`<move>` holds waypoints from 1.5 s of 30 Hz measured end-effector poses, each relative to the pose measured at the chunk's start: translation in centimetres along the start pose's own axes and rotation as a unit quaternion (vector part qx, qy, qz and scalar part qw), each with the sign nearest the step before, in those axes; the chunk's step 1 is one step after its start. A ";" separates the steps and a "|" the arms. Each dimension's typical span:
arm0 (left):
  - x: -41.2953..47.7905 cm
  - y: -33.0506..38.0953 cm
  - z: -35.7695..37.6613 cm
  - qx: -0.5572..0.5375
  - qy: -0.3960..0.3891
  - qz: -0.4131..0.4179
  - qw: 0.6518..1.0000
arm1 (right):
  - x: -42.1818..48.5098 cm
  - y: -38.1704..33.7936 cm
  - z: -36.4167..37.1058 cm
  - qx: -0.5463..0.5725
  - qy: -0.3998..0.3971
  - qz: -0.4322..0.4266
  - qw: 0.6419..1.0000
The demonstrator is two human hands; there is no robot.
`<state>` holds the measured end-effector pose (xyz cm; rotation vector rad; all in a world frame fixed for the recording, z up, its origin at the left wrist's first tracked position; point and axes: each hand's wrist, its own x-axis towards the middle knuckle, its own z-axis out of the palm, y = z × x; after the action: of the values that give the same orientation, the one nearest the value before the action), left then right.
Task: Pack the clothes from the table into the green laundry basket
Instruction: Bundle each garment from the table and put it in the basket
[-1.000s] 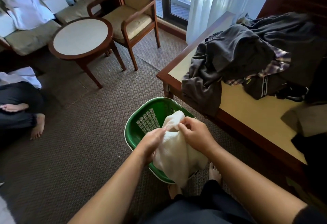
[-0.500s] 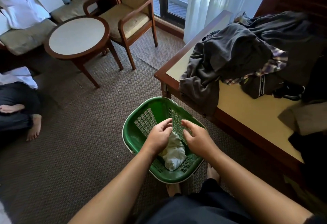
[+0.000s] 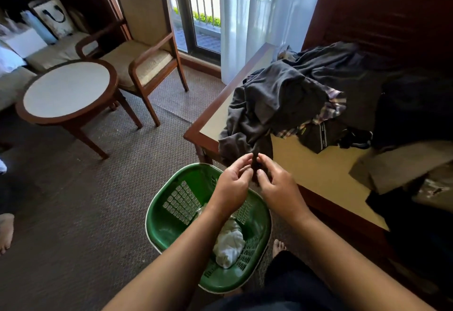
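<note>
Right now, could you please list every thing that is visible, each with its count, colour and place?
laundry basket: one, green, on the carpet below the hands
white garment: one, white, inside the basket
grey garment: one, dark grey, on the table, hanging over its near edge
plaid garment: one, purple and white, under the grey garment
other clothes: several, dark and tan, further along the table
table: one, brown rim, cream top, at the right
round table: one, brown rim, white top, at the left
armchair: one, brown with beige cushions, by the window
curtain: one, white, sheer
left hand: one, above the basket, fingers loosely curled, holds nothing
right hand: one, beside the left hand, holds nothing
</note>
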<state>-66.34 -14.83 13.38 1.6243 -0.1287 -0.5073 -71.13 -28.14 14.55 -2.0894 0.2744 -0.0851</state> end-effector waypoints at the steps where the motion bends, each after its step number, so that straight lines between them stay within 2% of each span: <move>1: 0.8 0.7 0.4 -0.001 -0.002 0.011 1.000 | 0.6 -0.1 -0.7 0.001 0.013 -0.004 1.000; 5: 4.7 3.5 2.1 0.022 0.008 0.056 0.998 | 3.8 -0.5 -4.0 -0.013 0.065 -0.007 0.998; 9: 10.3 5.5 3.5 0.078 0.007 0.065 0.995 | 8.0 -0.3 -7.5 -0.037 0.076 0.001 0.996; 12: 15.2 6.5 4.7 0.204 0.050 0.070 0.975 | 11.5 0.3 -9.7 -0.049 0.079 0.006 0.996; 14: 18.3 7.1 5.4 0.289 0.089 -0.001 0.953 | 13.6 0.8 -10.8 -0.055 0.080 0.006 0.995; 15: 19.5 7.5 5.8 0.287 0.098 -0.063 0.951 | 14.5 1.2 -11.3 -0.056 0.078 0.007 0.995; 18: 22.8 8.1 6.8 0.170 0.105 -0.232 0.952 | 17.1 2.3 -12.3 -0.053 0.070 0.011 0.996; 21: 25.7 6.2 7.4 0.155 0.096 -0.260 0.948 | 19.2 3.8 -12.9 -0.051 0.051 0.018 0.997; 24: 27.5 4.4 7.4 0.195 0.122 -0.228 0.946 | 20.5 5.5 -13.5 -0.054 0.035 0.024 0.998; 26: 28.0 3.8 6.5 0.178 0.148 -0.178 0.956 | 20.9 6.6 -13.7 -0.057 0.040 0.020 0.997; 28: 27.8 4.1 5.7 0.108 0.185 -0.152 0.965 | 21.2 7.1 -13.8 -0.073 0.062 -0.018 0.995; 31: 26.0 6.5 5.7 -0.110 0.212 -0.144 0.960 | 21.5 6.9 -13.6 -0.093 0.109 -0.093 0.985; 33: 24.1 8.6 5.4 -0.190 0.163 -0.113 0.962 | 21.8 6.5 -13.7 -0.133 0.122 -0.107 0.978; 36: 20.8 10.9 4.2 -0.218 0.035 -0.065 0.973 | 22.6 6.0 -13.6 -0.305 0.097 -0.065 0.945; 38: 19.7 10.9 3.5 -0.181 -0.010 -0.049 0.982 | 23.5 5.8 -13.2 -0.382 0.025 0.011 0.924; 40: 19.5 10.3 3.2 -0.130 -0.002 -0.047 0.990 | 24.2 5.8 -12.7 -0.402 -0.020 0.036 0.915; 42: 19.6 9.6 3.3 -0.065 0.012 -0.039 0.997 | 24.5 5.8 -12.3 -0.396 -0.005 0.005 0.918; 44: 19.8 8.6 3.3 0.074 0.052 0.012 0.996 | 24.3 5.8 -12.1 -0.363 0.010 -0.042 0.931; 45: 19.9 8.1 3.3 0.148 0.084 0.040 0.985 | 24.0 5.6 -12.0 -0.320 0.006 -0.068 0.945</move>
<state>-48.13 -26.35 16.22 1.9359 -0.1481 -0.2958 -50.77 -46.45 14.64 -2.7571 0.1759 -0.0989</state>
